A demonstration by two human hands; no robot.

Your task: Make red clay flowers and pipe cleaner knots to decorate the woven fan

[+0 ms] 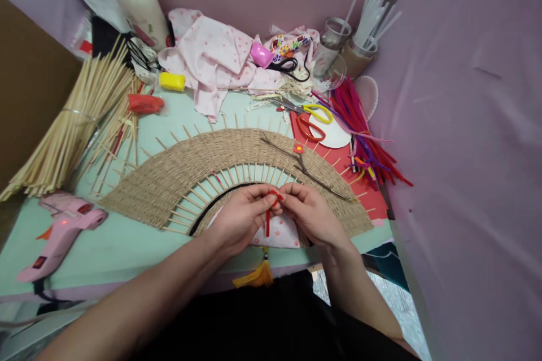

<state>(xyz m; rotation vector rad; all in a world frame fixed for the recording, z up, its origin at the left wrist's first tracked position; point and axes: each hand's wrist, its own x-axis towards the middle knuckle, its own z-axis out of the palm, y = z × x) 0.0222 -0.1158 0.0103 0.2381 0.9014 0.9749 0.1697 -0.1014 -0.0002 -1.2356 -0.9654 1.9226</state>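
Note:
Between the fingertips of my left hand [248, 211] and my right hand [311, 211] is a red pipe cleaner [268, 224]. Its upper part is bent into a small loop, and a straight end hangs down. Both hands are closed in a pinch on it, above the lower middle of a woven fan [186, 152] built on thin wooden sticks. A brown twig [302, 166] lies across the fan's right side, with a red flower [298, 148] on it. Below my hands are a pink patterned cloth piece [279, 234] and a yellow tassel [258, 274].
A pink glue gun [68, 231] with a lit red light lies left, near bundled sticks [71, 124]. Scissors [311, 118] and several pipe cleaners [359, 124] lie right. Behind are pink cloth [212, 48], a bottle [138, 11], yellow clay [171, 82] and a cup of straws [362, 51].

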